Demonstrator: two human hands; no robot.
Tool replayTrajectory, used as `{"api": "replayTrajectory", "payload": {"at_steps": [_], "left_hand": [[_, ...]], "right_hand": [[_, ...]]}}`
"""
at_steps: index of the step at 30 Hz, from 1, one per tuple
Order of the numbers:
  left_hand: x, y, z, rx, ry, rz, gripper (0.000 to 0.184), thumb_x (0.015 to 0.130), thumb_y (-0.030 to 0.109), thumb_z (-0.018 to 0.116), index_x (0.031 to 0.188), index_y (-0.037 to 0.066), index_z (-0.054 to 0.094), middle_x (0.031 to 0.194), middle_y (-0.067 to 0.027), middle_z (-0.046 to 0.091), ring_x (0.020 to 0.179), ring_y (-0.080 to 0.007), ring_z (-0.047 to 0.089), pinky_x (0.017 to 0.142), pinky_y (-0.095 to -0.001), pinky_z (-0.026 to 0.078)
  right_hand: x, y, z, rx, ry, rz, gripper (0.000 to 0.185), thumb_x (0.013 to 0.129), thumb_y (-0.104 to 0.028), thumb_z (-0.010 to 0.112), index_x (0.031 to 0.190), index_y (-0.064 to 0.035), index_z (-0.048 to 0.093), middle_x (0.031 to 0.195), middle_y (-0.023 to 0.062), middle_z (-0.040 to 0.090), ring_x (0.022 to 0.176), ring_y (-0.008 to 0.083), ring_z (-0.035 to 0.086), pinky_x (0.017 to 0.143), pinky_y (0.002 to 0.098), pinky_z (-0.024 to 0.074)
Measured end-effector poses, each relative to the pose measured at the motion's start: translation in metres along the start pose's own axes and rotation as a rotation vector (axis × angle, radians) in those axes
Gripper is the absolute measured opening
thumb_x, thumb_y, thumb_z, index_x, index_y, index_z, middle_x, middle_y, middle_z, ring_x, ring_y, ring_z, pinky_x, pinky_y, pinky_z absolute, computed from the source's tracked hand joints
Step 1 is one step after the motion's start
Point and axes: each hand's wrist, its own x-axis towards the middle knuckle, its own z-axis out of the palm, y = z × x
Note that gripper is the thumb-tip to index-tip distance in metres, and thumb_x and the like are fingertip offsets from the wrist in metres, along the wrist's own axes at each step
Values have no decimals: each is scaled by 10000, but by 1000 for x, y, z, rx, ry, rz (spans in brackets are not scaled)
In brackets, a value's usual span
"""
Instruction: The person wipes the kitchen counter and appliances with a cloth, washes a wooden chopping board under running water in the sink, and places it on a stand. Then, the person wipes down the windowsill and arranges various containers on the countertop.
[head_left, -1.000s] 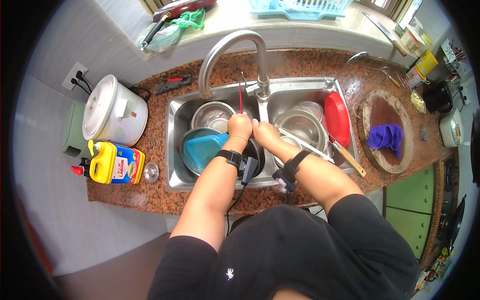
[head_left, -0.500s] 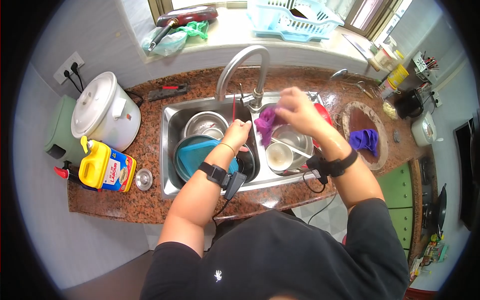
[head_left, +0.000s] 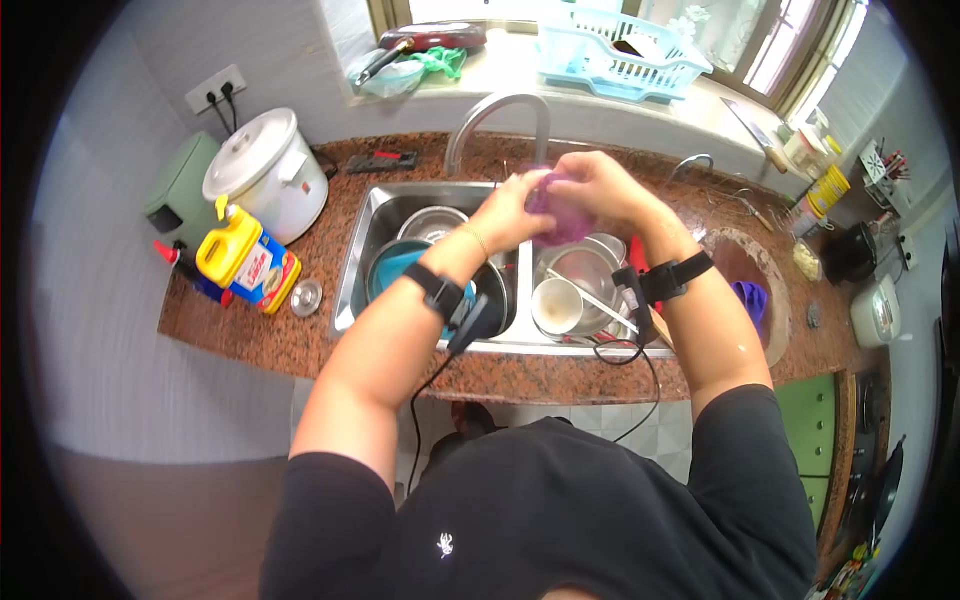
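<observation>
Both hands are raised over the double sink (head_left: 525,290), close together near the faucet (head_left: 498,100). My left hand (head_left: 515,212) grips one side of a purple mesh cloth (head_left: 563,215), fingers curled. My right hand (head_left: 600,185) has its fingers closed on the upper right of that cloth. The cloth is blurred. Below, the right basin has a white bowl (head_left: 557,306), a metal strainer (head_left: 590,268) and pale chopsticks. In the left basin are a metal bowl (head_left: 432,223) and a blue container (head_left: 395,267), partly behind my left forearm.
Left on the counter stand a white pot (head_left: 270,175), a yellow detergent jug (head_left: 245,260) and a glass lid (head_left: 307,297). A round board (head_left: 745,250) with a purple cloth (head_left: 750,302) lies right. A knife (head_left: 755,135) and blue rack (head_left: 620,60) are on the sill.
My left hand has risen from the left basin to the mesh cloth, which my right hand held half a second ago. A second ago both hands were low by the sink divider. The view has shifted.
</observation>
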Motion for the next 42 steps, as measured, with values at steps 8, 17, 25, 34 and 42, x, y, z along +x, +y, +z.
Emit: {"api": "replayTrajectory", "payload": {"at_steps": [8,17,25,34,42], "left_hand": [[-16,70,-30,344,-309,-168,430,644,310,787,854,-6,585,756,-122,630,737,-230,605,703,-325,461],[-53,96,-34,472,371,202,148,664,83,653,776,45,566,780,-131,568,774,-310,565,706,-372,459],[-60,43,10,289,412,-73,149,679,97,606,822,56,586,832,-159,601,847,-351,574,744,-421,454],[-91,26,-68,298,299,-234,207,671,91,676,854,26,604,847,-174,624,849,-325,601,757,-378,473],[-262,1,-210,-25,55,-275,160,742,77,665,880,8,621,774,-59,619,749,-120,572,708,-261,452]], "right_hand": [[-43,23,-18,-70,-112,32,145,683,-58,716,776,-33,609,625,-8,540,578,77,472,536,262,408],[-79,6,-45,45,65,-361,81,708,-23,661,784,-43,641,666,-16,555,628,73,506,571,236,408],[-64,50,-15,-409,348,-430,119,662,-36,675,760,-52,610,970,110,585,964,267,524,868,364,395],[-18,20,30,-225,133,-148,61,788,12,573,824,-12,529,796,54,573,745,147,543,689,267,434],[-12,-70,165,36,-338,-90,133,709,-44,709,785,-17,603,701,-23,562,641,55,514,569,220,431]]}}
